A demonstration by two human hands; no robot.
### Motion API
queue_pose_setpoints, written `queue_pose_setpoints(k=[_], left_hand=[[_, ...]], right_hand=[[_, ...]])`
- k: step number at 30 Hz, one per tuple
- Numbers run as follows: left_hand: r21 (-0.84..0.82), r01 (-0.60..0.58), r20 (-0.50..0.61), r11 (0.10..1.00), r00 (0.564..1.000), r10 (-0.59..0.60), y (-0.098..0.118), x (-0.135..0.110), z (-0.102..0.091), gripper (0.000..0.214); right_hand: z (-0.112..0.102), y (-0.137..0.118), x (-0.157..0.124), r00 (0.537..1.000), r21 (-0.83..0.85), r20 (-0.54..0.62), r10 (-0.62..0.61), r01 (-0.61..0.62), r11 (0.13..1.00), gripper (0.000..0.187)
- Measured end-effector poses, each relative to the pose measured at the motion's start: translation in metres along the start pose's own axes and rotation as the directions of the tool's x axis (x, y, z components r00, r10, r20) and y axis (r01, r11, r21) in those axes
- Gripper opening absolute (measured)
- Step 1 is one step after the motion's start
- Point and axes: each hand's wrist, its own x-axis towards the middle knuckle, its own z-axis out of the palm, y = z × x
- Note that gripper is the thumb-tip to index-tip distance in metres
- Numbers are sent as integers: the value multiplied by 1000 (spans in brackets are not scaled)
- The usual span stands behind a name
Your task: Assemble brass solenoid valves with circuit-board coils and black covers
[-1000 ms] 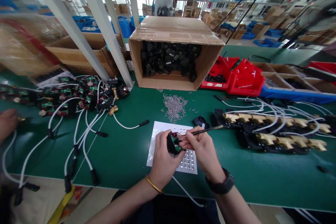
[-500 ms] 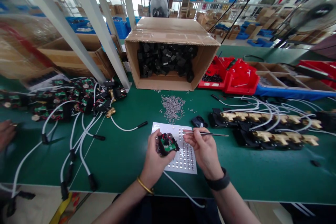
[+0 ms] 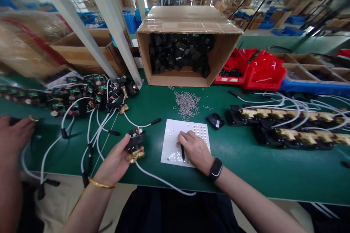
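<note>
My left hand (image 3: 116, 162) holds a black valve part with a brass fitting (image 3: 135, 145) and a white cable, out to the left of the white sheet. My right hand (image 3: 193, 149) rests on the white sheet of small shiny dots (image 3: 172, 145), fingers closed around dark tweezers (image 3: 182, 151) whose tip points down at the sheet. A pile of small metal pins (image 3: 187, 103) lies just beyond the sheet, and a small black cap (image 3: 215, 121) sits to its right.
An open cardboard box of black parts (image 3: 188, 69) lies on its side at the back. Assembled valves with white cables (image 3: 90, 98) are heaped at left, a row of brass-fitted units (image 3: 287, 123) at right, red bins (image 3: 257, 72) behind. Another person's hand (image 3: 15, 134) is at far left.
My left hand has carried the valve part away to the left and turned it over. My right hand has dropped onto the white sheet with the tweezers. The view tilted slightly.
</note>
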Motion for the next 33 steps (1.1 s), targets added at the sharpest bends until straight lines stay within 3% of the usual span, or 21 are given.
queue_pose_setpoints(k=[2,3,5,7,9,11,12,13,15,19,25,28,33], left_hand=[[220,-18,159,975,987,-18,6,4,5,25],[343,-72,287,936,958,-31,9,5,9,30],[545,-288,556,788,827,-81,12,7,22,38],[601,-536,743,593,647,-168,9,6,35,42],[564,-684,824,463,501,-264,-2,5,44,47],[536,-730,841,424,416,-347,-16,5,47,50],[535,-737,838,413,400,-371,-23,6,46,51],[540,-741,831,400,395,-391,-28,7,45,51],[552,-745,818,374,399,-415,-36,9,43,51],[558,-744,811,369,392,-435,-37,10,41,53],[597,-728,780,337,429,-456,-34,12,42,85],[592,-730,784,342,423,-454,-35,14,42,82],[585,-728,794,359,425,-434,-34,15,41,83]], right_hand=[[-8,-4,-1,997,-8,64,37,-37,999,18],[-12,-4,-2,995,32,81,65,-68,997,22],[-17,-2,-10,988,211,39,148,-153,965,29],[-18,-1,-24,947,440,-97,305,-234,867,33],[-13,-3,-43,817,652,-213,536,-290,701,35],[-3,-9,-61,655,837,-178,734,-291,463,34],[2,-13,-69,603,894,-118,789,-281,348,31],[6,-16,-75,581,924,-51,812,-282,259,29],[14,-22,-82,594,921,38,804,-332,202,26],[22,-26,-82,621,859,25,784,-415,302,26],[27,-29,-83,609,797,-44,792,-457,395,25],[27,-31,-83,611,772,-65,789,-470,427,25],[25,-29,-83,654,727,-37,756,-501,469,25]])
